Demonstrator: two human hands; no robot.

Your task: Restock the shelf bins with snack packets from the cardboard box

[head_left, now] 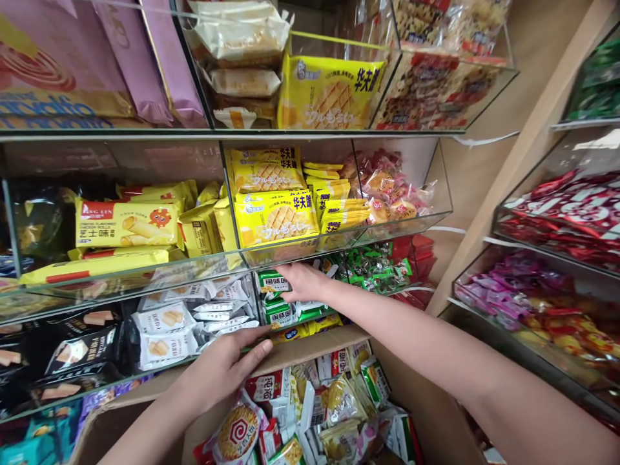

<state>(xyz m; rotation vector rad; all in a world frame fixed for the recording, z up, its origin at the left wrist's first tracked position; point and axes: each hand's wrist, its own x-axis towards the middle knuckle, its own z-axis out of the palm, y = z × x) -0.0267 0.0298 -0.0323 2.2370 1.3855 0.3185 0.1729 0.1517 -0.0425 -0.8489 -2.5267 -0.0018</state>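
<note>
My right hand (306, 283) reaches into a low clear shelf bin, its fingers and thumb closed at the end of a green-and-white snack packet (272, 283). Just below it lies a matching packet (278, 313). My left hand (227, 361) is at the far rim of an open cardboard box (322, 349), thumb along the rim and index finger reaching past it; its other fingers are mostly hidden. Inside the box is a jumble of wrapped snacks, among them a round biscuit packet (237, 429) and a clear-wrapped one (343, 400).
Clear bins fill the shelves above: yellow waffle packets (277, 218), yellow cheese rolls (126, 223), small pink-wrapped snacks (390, 187). White packets (165, 332) and black packets (84, 349) lie to the left. A wooden upright (504, 168) divides off the right-hand bins (566, 206).
</note>
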